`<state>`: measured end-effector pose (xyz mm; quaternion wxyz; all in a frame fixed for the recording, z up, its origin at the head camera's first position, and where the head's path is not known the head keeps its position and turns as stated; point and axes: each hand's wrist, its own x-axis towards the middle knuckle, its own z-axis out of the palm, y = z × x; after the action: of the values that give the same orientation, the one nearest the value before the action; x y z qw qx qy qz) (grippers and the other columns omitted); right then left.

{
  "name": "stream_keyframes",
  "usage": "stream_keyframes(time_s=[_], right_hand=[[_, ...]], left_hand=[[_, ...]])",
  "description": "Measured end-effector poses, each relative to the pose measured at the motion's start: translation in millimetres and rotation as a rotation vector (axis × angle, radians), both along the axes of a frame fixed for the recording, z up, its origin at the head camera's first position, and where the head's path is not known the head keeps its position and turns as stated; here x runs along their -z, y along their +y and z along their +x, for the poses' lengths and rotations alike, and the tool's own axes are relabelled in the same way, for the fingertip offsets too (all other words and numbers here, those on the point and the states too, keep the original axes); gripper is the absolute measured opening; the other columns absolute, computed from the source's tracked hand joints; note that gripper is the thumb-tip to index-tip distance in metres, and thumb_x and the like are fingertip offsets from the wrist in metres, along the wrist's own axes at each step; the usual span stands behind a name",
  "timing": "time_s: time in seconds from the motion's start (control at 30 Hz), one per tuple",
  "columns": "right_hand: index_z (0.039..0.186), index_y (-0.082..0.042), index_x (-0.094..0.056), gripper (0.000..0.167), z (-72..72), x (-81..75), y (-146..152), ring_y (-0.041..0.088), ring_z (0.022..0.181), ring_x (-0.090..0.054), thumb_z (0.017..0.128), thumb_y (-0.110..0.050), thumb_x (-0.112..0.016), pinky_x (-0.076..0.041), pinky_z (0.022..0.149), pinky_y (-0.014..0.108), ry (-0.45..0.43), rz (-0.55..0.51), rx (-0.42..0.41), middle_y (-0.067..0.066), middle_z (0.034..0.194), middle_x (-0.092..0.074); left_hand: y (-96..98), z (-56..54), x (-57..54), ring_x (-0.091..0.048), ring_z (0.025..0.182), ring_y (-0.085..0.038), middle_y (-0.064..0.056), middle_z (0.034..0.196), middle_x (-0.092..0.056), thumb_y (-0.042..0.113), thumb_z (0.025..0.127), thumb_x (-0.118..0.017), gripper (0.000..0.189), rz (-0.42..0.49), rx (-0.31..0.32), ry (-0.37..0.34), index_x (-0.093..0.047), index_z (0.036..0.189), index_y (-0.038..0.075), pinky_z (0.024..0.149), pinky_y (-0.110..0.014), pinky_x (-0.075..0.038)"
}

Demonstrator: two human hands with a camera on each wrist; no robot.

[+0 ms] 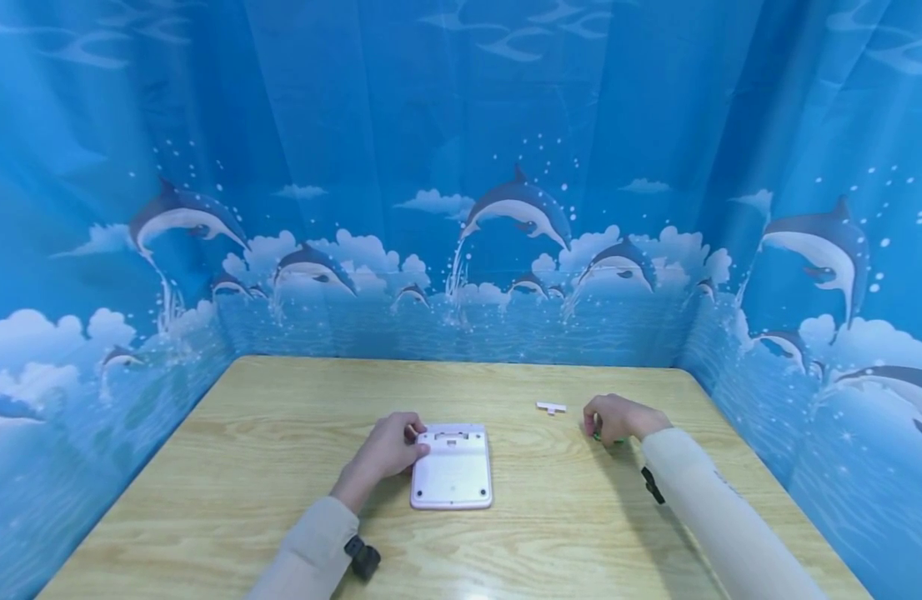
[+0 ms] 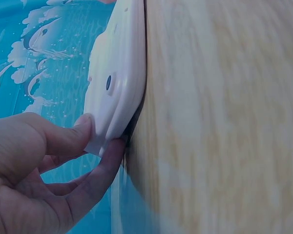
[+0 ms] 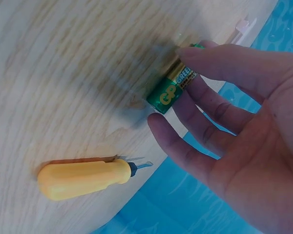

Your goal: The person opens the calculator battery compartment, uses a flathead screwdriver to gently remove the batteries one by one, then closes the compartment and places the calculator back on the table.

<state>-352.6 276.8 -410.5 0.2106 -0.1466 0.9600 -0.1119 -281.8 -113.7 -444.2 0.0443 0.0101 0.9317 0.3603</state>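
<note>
A white calculator lies face down on the table, its battery slot uncovered at the far end. My left hand pinches its left side near the far corner. In the left wrist view the thumb presses on the back while a finger reaches under the edge. Farther right, my right hand holds a green and gold GP battery close over the table. The thumb lies across one end of the battery and the fingers are behind it.
A small white battery cover lies between the calculator and my right hand. In the right wrist view, a yellow-handled screwdriver rests on the table near its edge. Blue dolphin-print curtains stand around the table's back and sides.
</note>
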Motion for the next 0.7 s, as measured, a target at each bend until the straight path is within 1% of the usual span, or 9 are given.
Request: stream_keyframes(time_s=[0.17,0.33,0.43,0.53,0.63,0.7], right_hand=[[0.092,-0.012,-0.066,0.033,-0.2,-0.1,-0.1,0.02,0.082,-0.053,0.076,0.017,-0.066,-0.046,0.065,0.03,-0.006,0.005,0.011,0.005,0.098,-0.065],[0.093,-0.012,-0.067,0.033,0.6,0.5,0.9,0.021,0.087,-0.055,0.077,0.016,-0.066,-0.047,0.067,0.031,-0.006,0.0,0.011,0.005,0.102,-0.067],[0.093,-0.012,-0.067,0.031,0.9,0.2,1.7,0.02,0.087,-0.056,0.076,0.014,-0.065,-0.049,0.068,0.031,0.009,-0.014,-0.01,0.005,0.101,-0.068],[0.091,-0.01,-0.068,0.023,-0.1,-2.1,1.0,0.018,0.084,-0.058,0.078,0.01,-0.066,-0.051,0.069,0.031,0.051,-0.037,-0.064,0.005,0.097,-0.069],[0.091,-0.008,-0.069,0.014,-2.6,-5.5,-2.5,0.016,0.08,-0.059,0.084,0.004,-0.067,-0.052,0.07,0.032,0.127,-0.058,-0.132,0.005,0.093,-0.07],[0.093,-0.007,-0.069,0.01,-4.3,-7.6,-7.0,0.015,0.078,-0.057,0.087,0.001,-0.067,-0.051,0.07,0.032,0.176,-0.062,-0.16,0.005,0.091,-0.069]], left_hand=[[-0.2,-0.2,-0.3,-0.066,0.091,-0.02,-0.009,0.104,-0.07,0.013,0.09,-0.078,0.019,-0.004,0.0,-0.005,-0.07,0.106,0.012,0.078,-0.035,-0.061],[0.3,0.4,0.5,-0.066,0.091,-0.02,-0.009,0.105,-0.07,0.013,0.09,-0.078,0.018,0.0,0.003,-0.009,-0.071,0.107,0.012,0.078,-0.034,-0.061],[0.0,0.6,0.6,-0.066,0.09,-0.02,-0.01,0.105,-0.07,0.013,0.09,-0.078,0.018,0.006,0.007,-0.008,-0.07,0.107,0.011,0.077,-0.034,-0.061],[-0.6,0.7,0.1,-0.066,0.09,-0.02,-0.01,0.105,-0.07,0.013,0.09,-0.078,0.019,0.006,0.011,-0.006,-0.07,0.107,0.011,0.078,-0.035,-0.061],[-1.3,1.0,-0.4,-0.067,0.091,-0.021,-0.011,0.105,-0.07,0.012,0.09,-0.078,0.019,0.002,0.016,0.004,-0.07,0.107,0.01,0.08,-0.037,-0.061],[-1.5,1.2,-0.6,-0.067,0.092,-0.021,-0.011,0.105,-0.071,0.012,0.089,-0.078,0.019,0.002,0.019,0.01,-0.07,0.107,0.01,0.082,-0.038,-0.061]])
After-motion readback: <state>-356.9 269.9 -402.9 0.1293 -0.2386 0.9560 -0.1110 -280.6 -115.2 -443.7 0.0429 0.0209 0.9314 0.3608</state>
